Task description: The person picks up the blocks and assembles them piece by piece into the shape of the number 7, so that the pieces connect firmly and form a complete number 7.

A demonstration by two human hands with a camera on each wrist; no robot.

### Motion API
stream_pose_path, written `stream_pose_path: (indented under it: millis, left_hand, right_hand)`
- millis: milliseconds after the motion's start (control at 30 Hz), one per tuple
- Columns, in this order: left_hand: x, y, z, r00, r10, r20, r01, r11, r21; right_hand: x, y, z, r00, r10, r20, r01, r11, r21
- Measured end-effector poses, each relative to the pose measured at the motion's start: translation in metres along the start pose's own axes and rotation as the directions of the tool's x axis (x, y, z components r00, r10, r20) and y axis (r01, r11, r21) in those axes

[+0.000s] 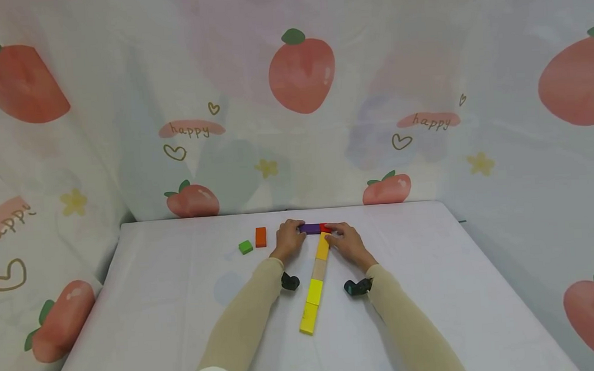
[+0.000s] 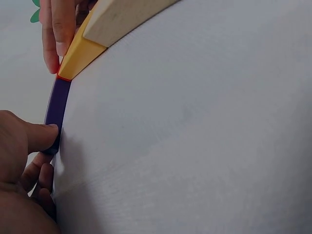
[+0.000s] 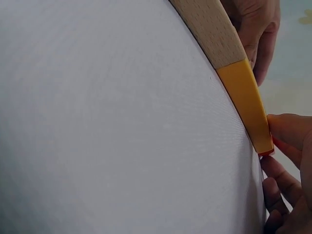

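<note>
A purple block (image 1: 310,229) lies crosswise at the far end of a row of blocks. My left hand (image 1: 289,237) pinches its left end, with the thumb (image 2: 44,135) along its near side. Against its right end sits a small red block (image 1: 325,228), mostly covered by my right hand (image 1: 349,243), which holds it between thumb and fingers. The right thumb is right beside the orange-yellow block (image 3: 246,102), whose far end meets the red block. From there the row runs toward me: a bare wood block (image 1: 319,269), then a yellow block (image 1: 314,292) and another yellow block (image 1: 309,319).
Left of my left hand, an orange block (image 1: 261,237) and a small green block (image 1: 246,247) lie on the white table (image 1: 162,304). A printed fabric backdrop (image 1: 245,154) rises behind the table's far edge and along both sides.
</note>
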State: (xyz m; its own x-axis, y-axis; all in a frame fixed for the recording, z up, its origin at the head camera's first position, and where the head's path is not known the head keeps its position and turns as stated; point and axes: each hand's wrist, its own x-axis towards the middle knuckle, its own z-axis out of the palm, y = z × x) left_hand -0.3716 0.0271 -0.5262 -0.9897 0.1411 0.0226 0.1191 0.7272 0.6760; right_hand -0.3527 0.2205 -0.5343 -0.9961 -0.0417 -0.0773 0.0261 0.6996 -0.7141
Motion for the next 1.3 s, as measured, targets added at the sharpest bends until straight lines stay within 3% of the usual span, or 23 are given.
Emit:
stream_pose_path:
  millis: [433, 667, 967, 1300]
  left_hand:
    - [-0.0036, 0.0024, -0.0051, 1.0, 0.006, 0.002, -0.006, 1.0, -0.009]
    - [-0.003, 0.0032, -0.0045, 1.0, -0.029, 0.009, 0.03, 0.999, -0.022]
    - [-0.003, 0.0003, -0.0031, 0.998, -0.06, 0.02, 0.062, 0.991, -0.117]
    - [-0.0044, 0.0027, -0.0028, 0.998, -0.066, 0.006, 0.067, 0.989, -0.132]
  right_hand:
    - [0.0003, -0.0034, -0.0014, 1.0, 0.02, 0.005, -0.02, 1.0, 0.016]
    - [0.0016, -0.0042, -0.0013, 1.0, 0.02, -0.004, -0.02, 1.0, 0.017]
    - [-0.0005, -0.0001, 0.0003, 1.0, 0.01, -0.003, -0.01, 1.0, 0.015]
    - [-0.0042, -0.003, -0.0022, 1.0, 0.007, -0.002, -0.007, 1.0, 0.025]
